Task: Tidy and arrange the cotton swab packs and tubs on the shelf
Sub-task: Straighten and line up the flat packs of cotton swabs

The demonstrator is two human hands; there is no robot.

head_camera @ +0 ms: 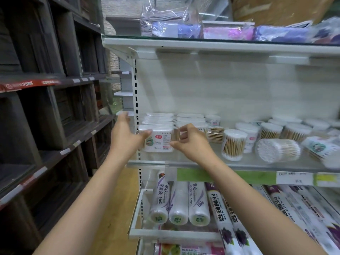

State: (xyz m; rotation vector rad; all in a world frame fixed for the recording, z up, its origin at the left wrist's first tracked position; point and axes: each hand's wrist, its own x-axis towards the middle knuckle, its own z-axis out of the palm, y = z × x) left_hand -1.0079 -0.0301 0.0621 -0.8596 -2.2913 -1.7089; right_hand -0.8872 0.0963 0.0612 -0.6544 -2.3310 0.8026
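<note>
We have both hands up at the left end of the middle shelf (pixel 239 163), working on the front square pack (pixel 158 141) of cotton swabs. Our left hand (pixel 125 133) lies against the pack's left side, thumb touching its upper left corner, the other fingers fairly straight and pointing past it; it steadies the pack and does not seem to clasp it. Our right hand (pixel 191 139) is at the pack's right edge, fingers curled, thumb and fingertips pinching that edge. The pack sits between our hands at the shelf's front, upright with its label toward us. Just behind both hands are two short stacks of flat packs (pixel 174 119), fairly even. To the right of our right hand stand the round tubs (pixel 234 144), some upright, and one tub lying on its side (pixel 277 150); farther right things blur and we cannot sort them. We judge the step in hand to be squaring this front pack against the stacks behind it, early in the job, since the tubs to the right look untouched. The next move, as we read it, calls for sliding the pack back flush and level without toppling the stacks, then reaching right to stand the fallen tub upright. The wrapper looks slick, so a light pinch could slip. Below our forearms lie rolls of plastic wrap (pixel 179 203).
</note>
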